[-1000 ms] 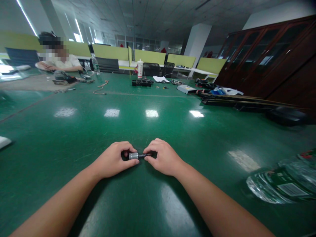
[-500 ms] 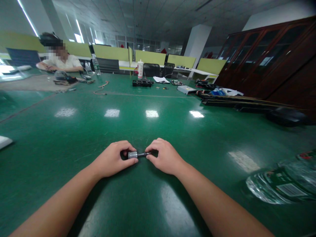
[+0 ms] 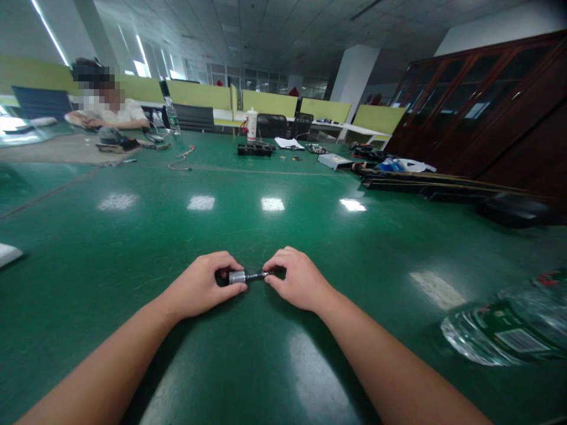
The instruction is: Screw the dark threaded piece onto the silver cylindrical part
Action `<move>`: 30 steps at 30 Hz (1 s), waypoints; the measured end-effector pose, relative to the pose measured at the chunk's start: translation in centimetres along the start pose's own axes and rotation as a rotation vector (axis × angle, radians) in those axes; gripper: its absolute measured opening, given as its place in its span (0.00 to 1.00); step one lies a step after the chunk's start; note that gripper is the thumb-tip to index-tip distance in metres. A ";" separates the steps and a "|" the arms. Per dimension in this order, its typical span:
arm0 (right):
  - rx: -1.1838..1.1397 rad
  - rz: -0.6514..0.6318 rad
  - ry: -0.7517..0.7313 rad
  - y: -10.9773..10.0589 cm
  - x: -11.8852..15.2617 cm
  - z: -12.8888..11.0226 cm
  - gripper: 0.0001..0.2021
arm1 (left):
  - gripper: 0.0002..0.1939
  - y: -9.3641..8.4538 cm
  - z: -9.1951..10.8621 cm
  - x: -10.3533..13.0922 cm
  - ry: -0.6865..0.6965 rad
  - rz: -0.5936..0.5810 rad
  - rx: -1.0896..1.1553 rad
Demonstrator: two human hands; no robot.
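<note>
"Pinching was noted: left hand, grey metal cylinder; right hand, its thin dark shaft. Location: between them, over glossy green tabletop."

"Risk?"

"Slipping, probably: the right gripped little surface."

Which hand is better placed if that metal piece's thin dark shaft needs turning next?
Probably the right hand: its fingers pinch the shaft near its end, while the left hand grips the thicker silver cylinder.
</note>
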State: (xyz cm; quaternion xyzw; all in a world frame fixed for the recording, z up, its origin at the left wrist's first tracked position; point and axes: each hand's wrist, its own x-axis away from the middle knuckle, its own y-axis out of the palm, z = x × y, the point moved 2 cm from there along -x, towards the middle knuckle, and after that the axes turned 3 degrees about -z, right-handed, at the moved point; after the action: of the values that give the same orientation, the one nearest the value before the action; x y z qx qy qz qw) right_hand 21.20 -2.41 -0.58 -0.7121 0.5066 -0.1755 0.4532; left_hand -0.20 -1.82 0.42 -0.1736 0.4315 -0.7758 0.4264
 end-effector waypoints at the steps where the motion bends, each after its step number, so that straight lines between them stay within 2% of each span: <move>1: 0.002 -0.003 0.002 0.0 0.0 0.0 0.05 | 0.13 0.0 0.0 0.0 -0.003 -0.003 0.001; 9: 0.023 -0.016 0.028 -0.2 0.0 0.3 0.06 | 0.12 -0.2 -0.1 0.0 -0.009 0.003 -0.019; 18: 0.097 0.016 0.152 -0.6 0.1 1.1 0.06 | 0.13 -0.3 -0.4 0.1 -0.020 0.025 -0.025; 30: 0.008 -0.014 0.059 -0.3 -0.1 0.4 0.06 | 0.13 -0.1 -0.3 0.1 -0.017 0.006 0.003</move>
State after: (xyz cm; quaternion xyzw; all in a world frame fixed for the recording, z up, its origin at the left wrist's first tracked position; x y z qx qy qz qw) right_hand 21.66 -2.13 -0.57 -0.7084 0.5140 -0.2019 0.4397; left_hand -0.52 -1.67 0.34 -0.1784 0.4272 -0.7736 0.4327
